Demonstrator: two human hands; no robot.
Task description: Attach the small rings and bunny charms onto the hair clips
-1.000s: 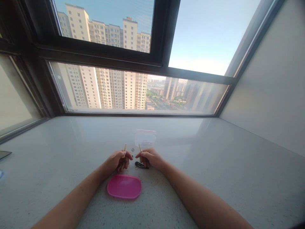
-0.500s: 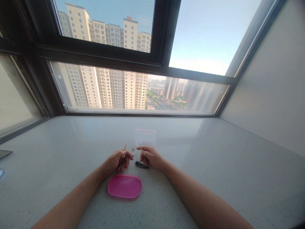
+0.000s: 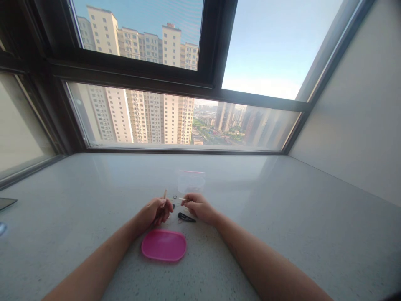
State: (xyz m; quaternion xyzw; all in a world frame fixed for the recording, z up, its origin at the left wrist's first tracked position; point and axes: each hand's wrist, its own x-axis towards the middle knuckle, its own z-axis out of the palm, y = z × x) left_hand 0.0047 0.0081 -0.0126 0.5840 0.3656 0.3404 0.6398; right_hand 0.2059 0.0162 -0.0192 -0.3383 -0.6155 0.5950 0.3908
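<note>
My left hand (image 3: 159, 210) is closed around a thin light-wood stick (image 3: 165, 193), its tip pointing up and away. Opposite it, my right hand (image 3: 196, 205) pinches a thin pale stick (image 3: 182, 199) lying nearly level and pointing left. A black snap hair clip (image 3: 186, 217) lies on the counter just below my right hand. Between the hands are a small dark ring (image 3: 175, 197) and some tiny thin bands, too small to make out well. Part of a small dark object (image 3: 173, 206) shows beside my left fingertips. Closer to me sits a pink oval tray (image 3: 163, 246).
The speckled white counter (image 3: 250, 196) runs back to a dark-framed window (image 3: 188, 151). Behind my hands lies a clear plastic zip bag (image 3: 191, 179). A dark flat object (image 3: 6, 203) and a bluish clear object (image 3: 2, 228) sit at the far left edge.
The stick in my right hand has swung from upright to nearly level, pointing left. My right fingers have drawn together around it. My left hand has hardly moved.
</note>
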